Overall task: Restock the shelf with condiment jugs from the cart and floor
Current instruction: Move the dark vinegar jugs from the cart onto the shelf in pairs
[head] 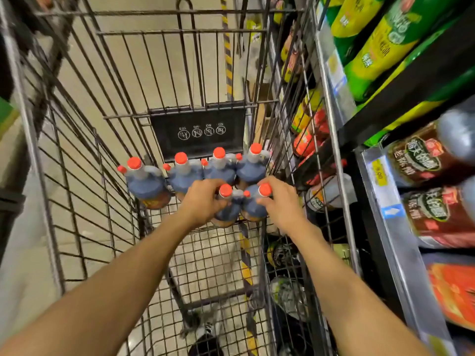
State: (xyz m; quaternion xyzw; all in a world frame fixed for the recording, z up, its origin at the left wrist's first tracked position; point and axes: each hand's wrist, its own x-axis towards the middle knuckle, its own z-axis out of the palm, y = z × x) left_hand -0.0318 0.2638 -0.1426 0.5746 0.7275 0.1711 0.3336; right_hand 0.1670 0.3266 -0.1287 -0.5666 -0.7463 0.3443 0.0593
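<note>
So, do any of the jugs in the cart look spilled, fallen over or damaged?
Nothing stands out. All six red-capped jugs stand upright in the wire cart, caps on, no spill visible. The left hand grips the near-left jug; the right hand grips the near-right jug.

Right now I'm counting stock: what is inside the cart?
Inside the wire cart stand six dark jugs with red caps: four in the far row, two nearer, gripped by the left hand and right hand. Their labels and bases are mostly hidden.
</note>
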